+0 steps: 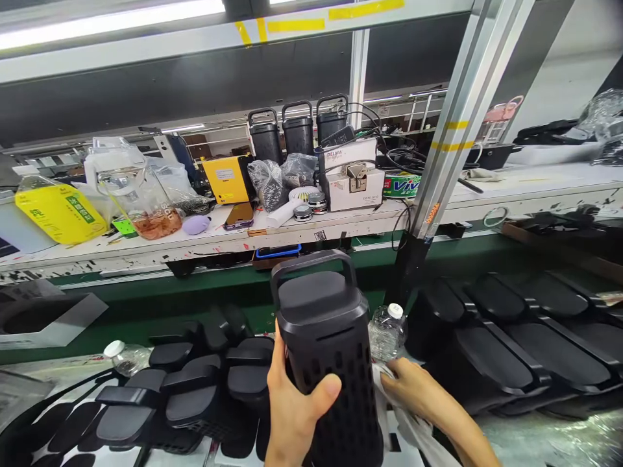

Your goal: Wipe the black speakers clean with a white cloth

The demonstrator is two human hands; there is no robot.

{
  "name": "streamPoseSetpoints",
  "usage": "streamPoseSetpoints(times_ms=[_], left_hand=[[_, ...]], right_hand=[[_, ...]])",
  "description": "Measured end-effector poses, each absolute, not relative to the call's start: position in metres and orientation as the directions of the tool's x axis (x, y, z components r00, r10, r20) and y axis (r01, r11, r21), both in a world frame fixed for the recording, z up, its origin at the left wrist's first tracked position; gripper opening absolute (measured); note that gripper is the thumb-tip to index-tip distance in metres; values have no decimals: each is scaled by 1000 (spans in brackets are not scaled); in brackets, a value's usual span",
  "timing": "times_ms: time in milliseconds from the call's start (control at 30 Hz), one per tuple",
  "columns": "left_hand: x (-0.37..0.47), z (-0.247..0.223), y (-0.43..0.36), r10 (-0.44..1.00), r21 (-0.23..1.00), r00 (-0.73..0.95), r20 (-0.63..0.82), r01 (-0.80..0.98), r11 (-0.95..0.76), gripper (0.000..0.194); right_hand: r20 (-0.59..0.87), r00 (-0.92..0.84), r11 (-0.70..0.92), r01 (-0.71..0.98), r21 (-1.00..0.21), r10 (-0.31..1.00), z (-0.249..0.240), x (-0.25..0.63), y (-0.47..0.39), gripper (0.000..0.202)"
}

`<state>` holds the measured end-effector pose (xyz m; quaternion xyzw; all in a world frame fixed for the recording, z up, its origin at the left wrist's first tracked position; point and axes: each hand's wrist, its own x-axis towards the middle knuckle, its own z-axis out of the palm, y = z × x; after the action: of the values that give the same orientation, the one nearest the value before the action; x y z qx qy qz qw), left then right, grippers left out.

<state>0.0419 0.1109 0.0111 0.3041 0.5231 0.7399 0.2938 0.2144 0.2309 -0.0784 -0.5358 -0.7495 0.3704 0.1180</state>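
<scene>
Bright strip light [111, 23], dark panel [195, 91], silver metal post [460, 110], scuffed white shelf [219, 246]

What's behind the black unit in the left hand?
Past the top of the black unit, a green surface shows; beyond its right edge, a clear bottle with a white cap. Whatever is directly behind the body is covered, so I can't tell.

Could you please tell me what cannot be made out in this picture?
All in the head view:
- Left hand: most fingers, hidden behind the black slotted case.
- The case's back, turned away from the camera; its base, cut off by the lower edge.
- White cloth: its lower end, cut off by the lower edge.
- Label on the yellow box: print too small.
</scene>
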Motion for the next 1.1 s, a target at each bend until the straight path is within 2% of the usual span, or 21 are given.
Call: streamPoseSetpoints(times_ms=[133,200,300,367,467,633,833,967,1100], left_hand=[[42,9,114,787,923,-605,124,-221,-315,85],[42,8,116,798,899,-592,112,-281,-335,80],[43,7,117,828,855,-558,44,-408,-320,82],[45,7,116,841,825,-541,-9,-480,-300,84],[47,8,114,852,789,-521,-50,-543,-286,84],[49,9,112,867,795,-497,-42,-542,-273,84],[48,9,112,866,849,-489,106,-409,-335,83],[47,6,111,848,916,-511,137,-261,-305,92],[49,-1,112,814,970,-560,154,-72,-233,101]], right_hand=[[-42,-491,224,469,-854,870,-49,215,232,29],[27,-408,181,344,-921,913,-36,214,230,32],[18,-260,62,163,-985,966,-27,211,224,48],[11,-215,15,16,-1000,976,-25,207,219,57],[60,-152,37,-147,-989,987,-22,201,210,53],[186,-76,171,-168,-971,980,-21,194,199,49],[264,-144,244,-141,-959,954,-22,189,190,46],[288,-172,261,-161,-952,942,-21,185,186,42],[298,-36,290,-146,-946,954,-22,183,182,43]])
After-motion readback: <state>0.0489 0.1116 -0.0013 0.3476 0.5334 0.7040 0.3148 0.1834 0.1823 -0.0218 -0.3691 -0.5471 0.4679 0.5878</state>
